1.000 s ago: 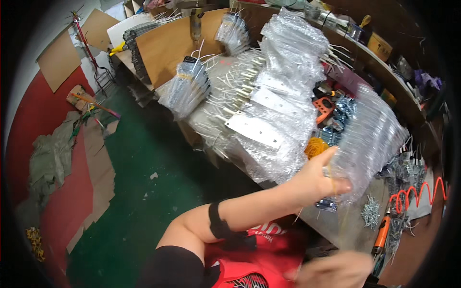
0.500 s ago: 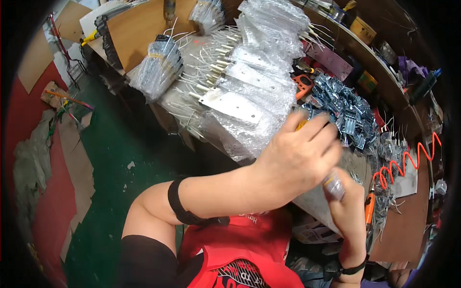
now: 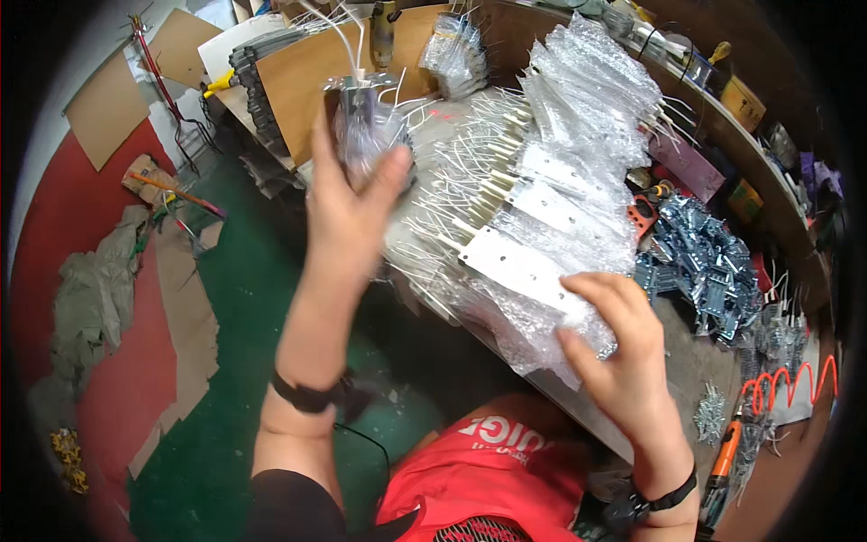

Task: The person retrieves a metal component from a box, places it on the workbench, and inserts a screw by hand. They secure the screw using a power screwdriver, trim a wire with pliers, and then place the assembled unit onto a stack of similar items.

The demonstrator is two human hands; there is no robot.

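Note:
My left hand (image 3: 348, 203) is closed around a clear-wrapped part (image 3: 359, 113) with a metal bracket and two white wires at its top. That part hangs in front of a wrapped bundle (image 3: 405, 149), which it mostly hides. My right hand (image 3: 628, 348), its thumb and fingers apart, is at the near end of a flat white plate (image 3: 515, 264) with small holes. The plate lies on bubble wrap, with a pale sleeve and white wires (image 3: 433, 237) at its far-left end. Whether my right fingertips touch the plate or wrap, I cannot tell.
Bubble-wrapped plates (image 3: 587, 99) run up the bench. Blue-grey metal brackets (image 3: 704, 262) are heaped at right, near an orange-handled tool (image 3: 725, 452), a coiled orange cord (image 3: 786, 384) and loose screws (image 3: 712, 414). Another wrapped bundle (image 3: 456, 54) stands at the back.
My hands, close together at the right before, are now apart. The left has swung to the wrapped bundle with a part in it; the right has come to the white plate. The view has shifted.

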